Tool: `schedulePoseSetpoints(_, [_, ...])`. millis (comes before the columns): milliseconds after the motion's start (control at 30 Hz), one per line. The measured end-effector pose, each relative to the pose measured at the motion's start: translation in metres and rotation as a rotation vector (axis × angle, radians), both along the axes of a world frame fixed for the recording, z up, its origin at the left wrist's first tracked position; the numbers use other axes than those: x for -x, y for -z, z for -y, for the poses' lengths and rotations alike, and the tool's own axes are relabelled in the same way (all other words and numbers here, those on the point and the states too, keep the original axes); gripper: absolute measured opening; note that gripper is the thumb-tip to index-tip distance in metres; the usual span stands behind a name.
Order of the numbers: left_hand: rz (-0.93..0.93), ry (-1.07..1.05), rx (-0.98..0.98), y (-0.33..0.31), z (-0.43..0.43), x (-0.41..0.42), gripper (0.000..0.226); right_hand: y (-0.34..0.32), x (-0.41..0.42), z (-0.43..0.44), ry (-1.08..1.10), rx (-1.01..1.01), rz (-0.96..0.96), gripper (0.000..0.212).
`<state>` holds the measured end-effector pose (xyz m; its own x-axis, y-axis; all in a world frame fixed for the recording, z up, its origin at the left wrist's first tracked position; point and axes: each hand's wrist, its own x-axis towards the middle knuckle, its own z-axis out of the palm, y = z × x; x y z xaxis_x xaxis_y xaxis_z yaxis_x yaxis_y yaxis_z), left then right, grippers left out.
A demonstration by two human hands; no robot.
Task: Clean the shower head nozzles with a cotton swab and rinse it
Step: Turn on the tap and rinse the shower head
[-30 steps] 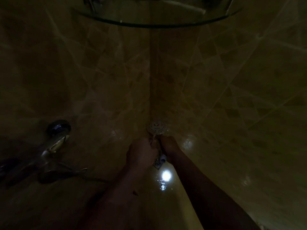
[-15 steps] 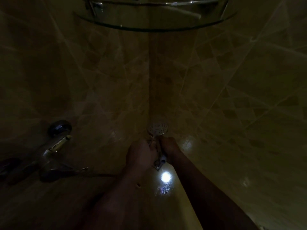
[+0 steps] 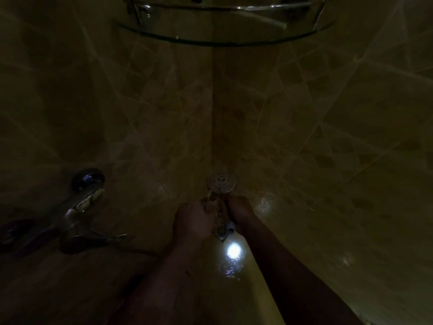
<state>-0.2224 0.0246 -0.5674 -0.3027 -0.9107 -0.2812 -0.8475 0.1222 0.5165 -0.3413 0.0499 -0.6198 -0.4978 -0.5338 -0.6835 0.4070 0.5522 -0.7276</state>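
Chrome-and-white, one shower head, low in the corner where two tiled walls meet, round nozzle face turned up toward the camera. Two bare hands just below it, side by side and close together. Right hand wrapped round the handle under the shower head, with the pale end of the handle poking out beneath the fist. Left hand just left of that handle, fingers curled in toward the neck of the shower head; too dark to tell whether anything is pinched in them. Both forearms bare, reaching up from the bottom edge of the view.

One square floor drain directly below the shower head, partly hidden by the hands and the handle end. One bright white glare further below, on a wet, glossy floor. One chrome mixer tap well to the left of the shower head, on the left wall. One curved glass corner shelf high above the shower head, with a chrome rail over it. Beige diamond-pattern tiles all round, very dimly lit.
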Motion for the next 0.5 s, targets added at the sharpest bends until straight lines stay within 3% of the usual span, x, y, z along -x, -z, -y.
schedulePoseSetpoints(200, [0.026,0.023,-0.001,0.001,-0.008,0.012,0.042,-0.005,-0.004,-0.001,-0.003,-0.002,0.002,0.022])
schedulePoseSetpoints(500, [-0.063,0.041,0.022,0.01,-0.01,-0.011,0.052,-0.005,-0.003,-0.004,0.026,0.035,0.051,0.03])
